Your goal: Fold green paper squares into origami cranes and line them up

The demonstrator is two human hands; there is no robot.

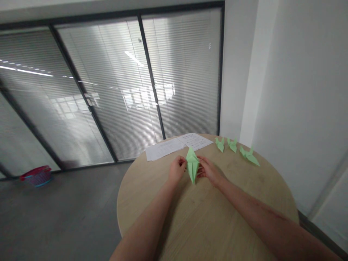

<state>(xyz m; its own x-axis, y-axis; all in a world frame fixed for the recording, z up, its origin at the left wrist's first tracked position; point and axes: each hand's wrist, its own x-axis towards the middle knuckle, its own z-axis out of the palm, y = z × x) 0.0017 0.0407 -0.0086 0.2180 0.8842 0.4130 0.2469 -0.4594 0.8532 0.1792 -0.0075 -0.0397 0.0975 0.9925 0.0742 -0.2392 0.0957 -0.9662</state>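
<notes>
A green folded paper (193,167), long and diamond-shaped with a crease down its lower half, is held up between my two hands over the round table. My left hand (177,168) pinches its left edge, fingers curled. On the opposite edge, my right hand (208,169) grips with the thumb in front and the other fingers partly behind the paper. Farther back on the right stand three green paper cranes: one crane (220,145), a second crane (232,145) beside it, and a third crane (250,156) nearer the edge.
White printed sheets (165,148) lie along the far edge of the wooden table (217,217). A red and blue basket (38,176) sits on the floor at left. Glass partitions with blinds (116,90) rise behind, and a white wall (301,90) stands close on the right.
</notes>
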